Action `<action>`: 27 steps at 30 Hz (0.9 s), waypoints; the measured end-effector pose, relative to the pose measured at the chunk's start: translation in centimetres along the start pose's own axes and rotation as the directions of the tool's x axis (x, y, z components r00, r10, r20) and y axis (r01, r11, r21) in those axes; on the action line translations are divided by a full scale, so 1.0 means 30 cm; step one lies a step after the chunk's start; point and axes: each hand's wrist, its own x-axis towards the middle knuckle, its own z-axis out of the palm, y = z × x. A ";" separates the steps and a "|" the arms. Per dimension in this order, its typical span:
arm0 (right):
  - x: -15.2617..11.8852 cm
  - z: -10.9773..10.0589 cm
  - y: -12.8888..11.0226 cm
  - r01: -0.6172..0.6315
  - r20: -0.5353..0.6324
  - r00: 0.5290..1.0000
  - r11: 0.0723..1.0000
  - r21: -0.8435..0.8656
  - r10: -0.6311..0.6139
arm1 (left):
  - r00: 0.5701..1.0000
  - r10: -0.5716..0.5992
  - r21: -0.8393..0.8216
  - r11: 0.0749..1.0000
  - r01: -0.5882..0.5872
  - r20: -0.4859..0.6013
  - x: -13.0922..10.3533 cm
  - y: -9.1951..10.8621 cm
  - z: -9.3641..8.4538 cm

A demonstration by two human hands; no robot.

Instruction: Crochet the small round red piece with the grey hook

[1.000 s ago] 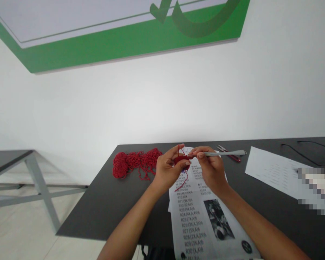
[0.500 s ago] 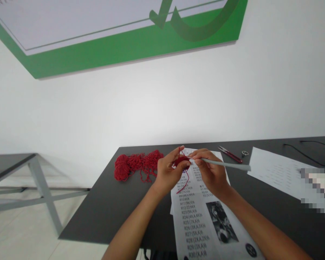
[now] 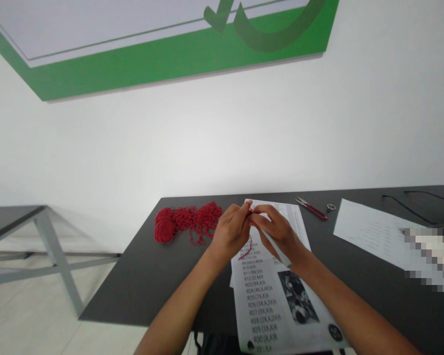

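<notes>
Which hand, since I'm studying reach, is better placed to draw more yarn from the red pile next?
Probably the left hand: it sits nearer the red yarn pile, while the right hand is farther off, beyond the left one.

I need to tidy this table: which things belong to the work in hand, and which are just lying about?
Seemingly in use:
red yarn, some pinched in the left hand
grey-handled tool in the right hand
printed sheet with a photo, beneath the hands

Seemingly lying about:
red-handled snips
small silvery ring
second paper sheet to the right

Rough yarn (image 3: pixel 187 218), smooth matt tabletop (image 3: pixel 163 281)
</notes>
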 end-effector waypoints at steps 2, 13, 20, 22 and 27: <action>-0.011 0.001 0.016 -0.005 -0.012 1.000 1.000 -0.015 0.005 | 0.992 -0.125 -0.100 0.988 0.121 -0.029 -0.009 0.013 0.023; -0.001 -0.023 -0.015 -0.103 -0.183 0.975 0.986 0.133 0.127 | 0.690 -0.664 -0.830 0.187 0.526 0.288 0.029 0.071 0.065; 0.041 -0.041 -0.029 -0.112 -0.144 0.977 0.953 0.281 0.157 | 0.790 -0.613 -0.719 0.535 0.445 0.033 0.041 0.009 0.045; 0.042 -0.037 -0.020 -0.143 -0.110 0.979 0.958 0.250 0.174 | 0.815 -0.577 -0.657 0.631 0.411 -0.044 0.044 -0.003 0.036; 0.023 -0.010 -0.027 -0.269 -0.071 0.954 0.937 0.224 0.291 | 0.841 -0.523 -0.546 0.750 0.373 -0.143 0.039 -0.029 0.034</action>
